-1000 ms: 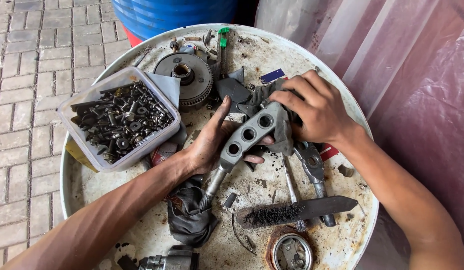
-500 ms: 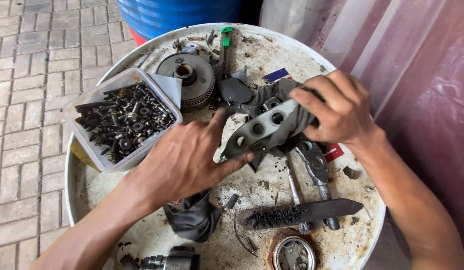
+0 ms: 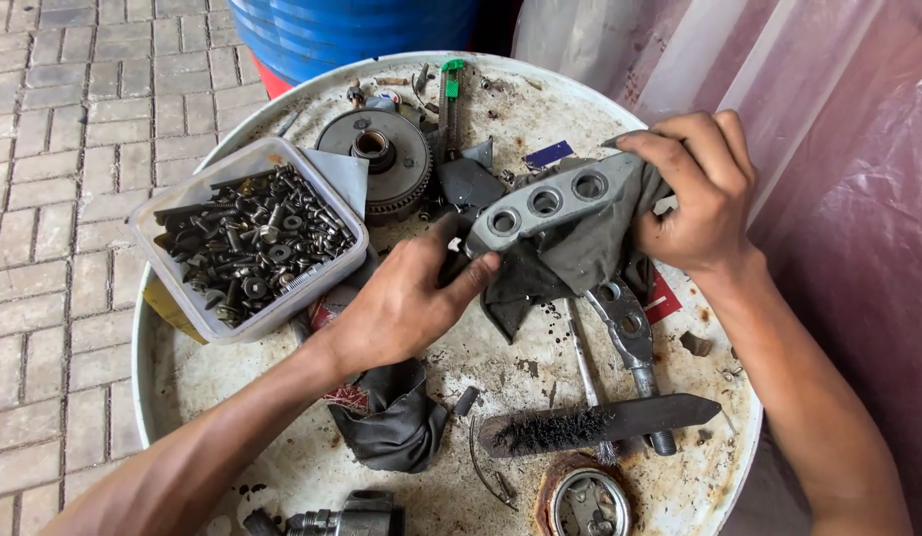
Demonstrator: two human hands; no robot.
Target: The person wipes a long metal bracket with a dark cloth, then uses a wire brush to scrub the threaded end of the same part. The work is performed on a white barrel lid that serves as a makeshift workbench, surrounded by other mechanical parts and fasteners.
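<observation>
My left hand [image 3: 411, 303] grips the lower end of a grey metal bracket [image 3: 540, 205] with three round holes, held nearly level above a round drum top [image 3: 282, 467]. Over the bracket's other end, my right hand [image 3: 694, 194] presses a dark grey rag [image 3: 570, 260], which hangs down below the part. A second, similar holed bracket [image 3: 625, 323] lies on the drum under the rag.
A clear plastic tub of dark bolts and nuts [image 3: 250, 243] sits at the left. A round gear [image 3: 381, 159] lies at the back, a black wire brush [image 3: 600, 425] at the front, a crumpled black cloth [image 3: 391, 422] near my left forearm. A blue barrel [image 3: 361, 30] stands behind.
The bracket has swung from a steep tilt to nearly level and moved up and right. My left hand shifted from under it to gripping its end, while the right wraps the rag over it.
</observation>
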